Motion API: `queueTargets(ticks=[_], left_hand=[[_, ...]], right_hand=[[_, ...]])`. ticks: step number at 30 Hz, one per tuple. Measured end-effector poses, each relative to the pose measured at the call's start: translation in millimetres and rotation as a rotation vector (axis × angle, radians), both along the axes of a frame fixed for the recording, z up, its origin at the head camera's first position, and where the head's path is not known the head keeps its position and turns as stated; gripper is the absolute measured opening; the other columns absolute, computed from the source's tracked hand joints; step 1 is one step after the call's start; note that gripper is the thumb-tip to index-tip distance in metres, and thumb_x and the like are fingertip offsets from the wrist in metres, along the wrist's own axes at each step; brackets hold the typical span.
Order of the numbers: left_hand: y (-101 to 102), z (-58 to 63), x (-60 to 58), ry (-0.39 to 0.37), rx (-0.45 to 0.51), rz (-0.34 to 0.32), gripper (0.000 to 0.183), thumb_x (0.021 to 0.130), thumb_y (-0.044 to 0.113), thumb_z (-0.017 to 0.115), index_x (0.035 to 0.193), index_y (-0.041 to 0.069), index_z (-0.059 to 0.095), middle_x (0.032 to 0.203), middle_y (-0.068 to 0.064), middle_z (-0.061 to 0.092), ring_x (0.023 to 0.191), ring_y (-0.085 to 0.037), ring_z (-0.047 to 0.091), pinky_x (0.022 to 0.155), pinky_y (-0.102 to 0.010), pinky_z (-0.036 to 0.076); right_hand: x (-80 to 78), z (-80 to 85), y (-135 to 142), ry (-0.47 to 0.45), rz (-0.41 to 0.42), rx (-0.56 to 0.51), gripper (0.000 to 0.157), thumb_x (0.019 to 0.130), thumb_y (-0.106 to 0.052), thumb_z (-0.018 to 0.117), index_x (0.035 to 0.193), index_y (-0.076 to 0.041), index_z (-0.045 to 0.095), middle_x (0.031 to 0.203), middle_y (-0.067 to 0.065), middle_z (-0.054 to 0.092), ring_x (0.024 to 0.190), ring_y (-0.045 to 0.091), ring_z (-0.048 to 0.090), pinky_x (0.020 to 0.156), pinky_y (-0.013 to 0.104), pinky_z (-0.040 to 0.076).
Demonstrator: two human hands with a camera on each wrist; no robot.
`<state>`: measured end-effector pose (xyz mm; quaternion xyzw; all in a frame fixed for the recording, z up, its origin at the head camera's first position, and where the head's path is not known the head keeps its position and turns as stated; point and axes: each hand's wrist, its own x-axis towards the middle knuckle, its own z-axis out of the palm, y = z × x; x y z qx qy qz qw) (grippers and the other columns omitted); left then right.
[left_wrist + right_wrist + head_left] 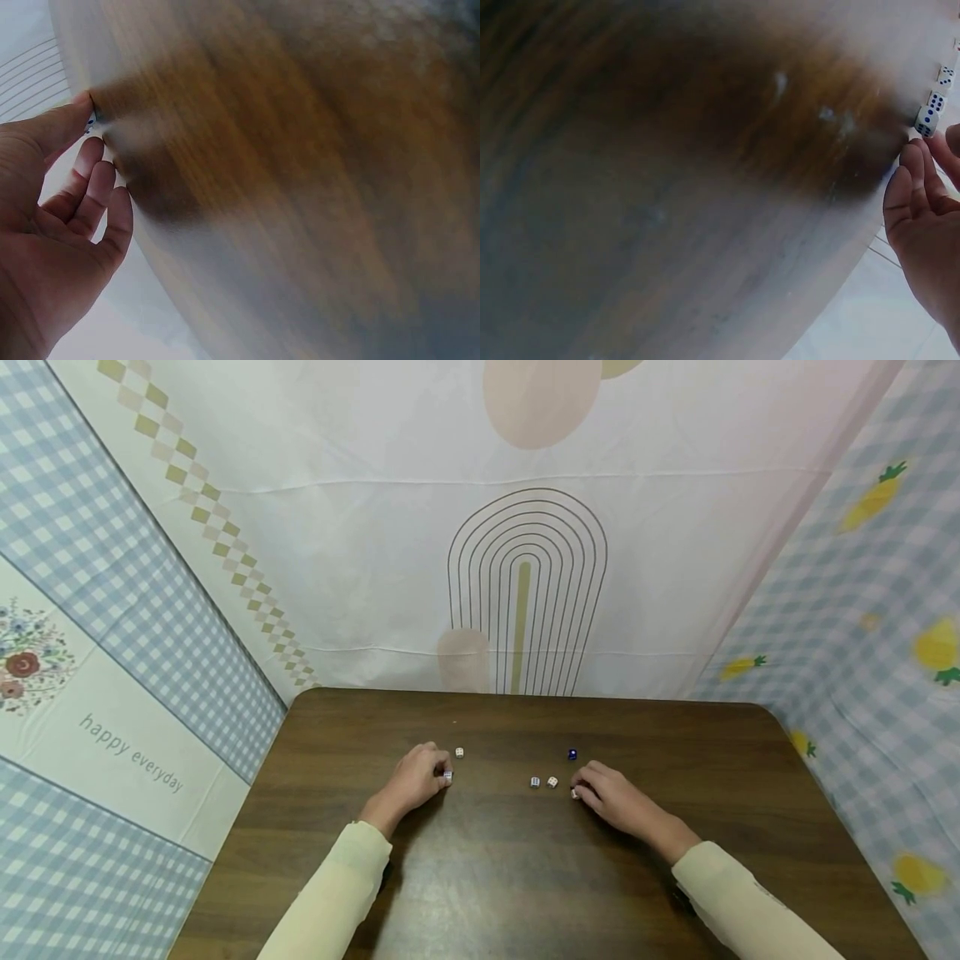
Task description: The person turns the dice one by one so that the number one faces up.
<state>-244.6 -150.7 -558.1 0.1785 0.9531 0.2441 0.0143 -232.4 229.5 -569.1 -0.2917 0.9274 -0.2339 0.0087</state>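
Note:
In the head view, my left hand [412, 779] pinches a white die [447, 775] between thumb and fingertips on the tabletop. The left wrist view shows only a sliver of that die [91, 122]; the other fingers are bent beside it. Just beyond this hand lies another white die [460, 752]. My right hand [617, 800] holds a white die [575, 794] at its fingertips, partly covered by them. To its left, two white dice sit close together, one die [535, 782] beside the other die [552, 782]. Past the right fingers rests a dark blue die [572, 754].
The dice are on a brown wooden table [480, 877] with rounded far corners. A printed white cloth [375, 568] hangs behind it. Checked cloths [847, 693] hang at the sides.

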Motion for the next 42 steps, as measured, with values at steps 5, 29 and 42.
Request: queueTargets(ticks=[5,29,42], left_hand=[[-0.1,0.2,-0.5,-0.002,0.004,0.002,0.019,0.087,0.012,0.082,0.078,0.020,0.067,0.086,0.003,0.056,0.083,-0.015,0.049,0.076,-0.037,0.046],[-0.4,0.0,-0.6,-0.006,0.001,0.011,0.019,0.087,0.013,0.082,0.079,0.020,0.067,0.086,0.004,0.055,0.083,-0.015,0.049,0.076,-0.037,0.046],[-0.3,0.0,0.0,0.007,0.007,0.010,0.019,0.086,0.012,0.083,0.079,0.019,0.068,0.085,0.004,0.056,0.083,-0.015,0.050,0.076,-0.037,0.046]], right_hand=[[0.5,1.4,0.6,-0.033,0.008,0.005,0.015,0.095,-0.014,0.074,0.109,-0.012,0.069,0.103,-0.004,0.061,0.089,0.008,0.059,0.077,0.029,0.054],[-4.2,1.1,-4.4,0.024,0.058,-0.006,0.010,0.092,-0.008,0.076,0.098,-0.013,0.069,0.097,-0.003,0.064,0.084,0.006,0.062,0.072,0.027,0.055],[-0.6,3.4,-4.7,0.019,0.037,0.035,0.008,0.094,-0.011,0.074,0.102,-0.014,0.073,0.099,-0.004,0.059,0.083,0.006,0.058,0.072,0.027,0.054]])
